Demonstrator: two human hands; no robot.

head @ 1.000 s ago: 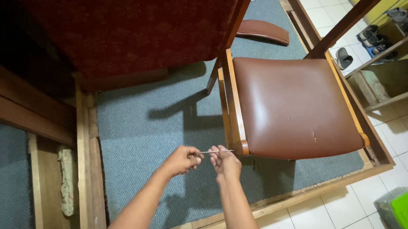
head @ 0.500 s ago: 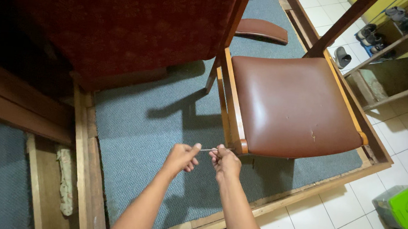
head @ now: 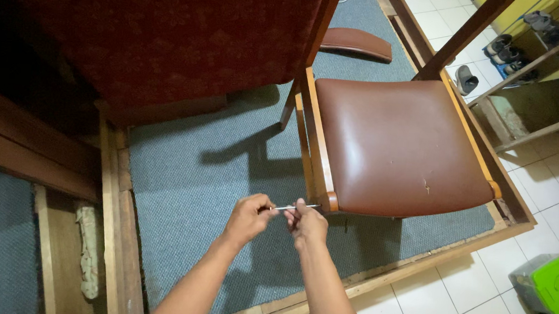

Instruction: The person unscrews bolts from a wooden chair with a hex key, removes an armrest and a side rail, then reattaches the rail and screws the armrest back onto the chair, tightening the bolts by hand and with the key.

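Note:
A thin metal rod point(head: 292, 208), like a long nail or pin, lies level between my two hands. My left hand point(head: 248, 218) pinches its left end and my right hand point(head: 307, 224) grips its middle. The rod's tip points at the front left corner of a wooden chair point(head: 316, 154) with a brown leather seat point(head: 396, 146). Both hands hover over grey-blue carpet point(head: 204, 191), close to the chair's front rail.
A dark red upholstered panel point(head: 170, 29) leans over the carpet at the upper left. Wooden frame beams point(head: 113, 204) border the carpet. A brown padded piece point(head: 356, 43) lies beyond the chair. White floor tiles, a green-lidded box point(head: 558, 285) and shoes point(head: 501, 45) are at the right.
My hands have stayed together on the rod and shifted slightly toward the chair's front corner. The view has tilted a little; nothing else moved.

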